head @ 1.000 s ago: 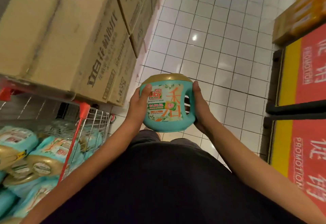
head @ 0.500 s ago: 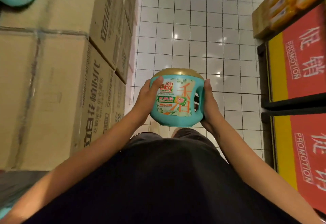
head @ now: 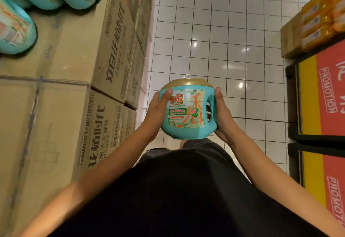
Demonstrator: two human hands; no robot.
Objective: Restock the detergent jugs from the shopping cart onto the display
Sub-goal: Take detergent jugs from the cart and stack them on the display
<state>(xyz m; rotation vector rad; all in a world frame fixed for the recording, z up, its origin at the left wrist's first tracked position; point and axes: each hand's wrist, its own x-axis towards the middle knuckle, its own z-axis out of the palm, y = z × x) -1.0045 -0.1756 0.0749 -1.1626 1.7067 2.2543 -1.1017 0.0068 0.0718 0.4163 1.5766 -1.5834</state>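
- Turquoise plastic detergent jug with a gold domed cap (head: 186, 113) is held upright in front of the person's body, above the white tiled floor (head: 224, 31). Its label faces the camera, and it touches nothing but the two hands.
- The left hand (head: 157, 113) grips the smooth side of the jug. The thumb lies across the front beside the label, and the other fingers are behind the jug and hidden.
- The right hand (head: 224, 119) holds the side with the moulded handle. The palm presses against the handle and reaches low toward the base, and the thumb points up near the cap. I cannot tell if any finger goes through the handle opening.
- I judge that the jug is full and rather heavy for its size. The wall looks stiff and glossy, so it may slip in a light grip. The best hold is a hand through the handle or a palm under the base, not on the cap.
- At the left are stacked brown cardboard cartons (head: 56, 115). Other turquoise jugs (head: 16, 29) stand on their top in the far upper corner, well apart from the held jug. This seems to be the display, with bare carton top beside them.
- At the right are red and yellow promotion panels (head: 328, 96) and yellow packs (head: 321, 18).
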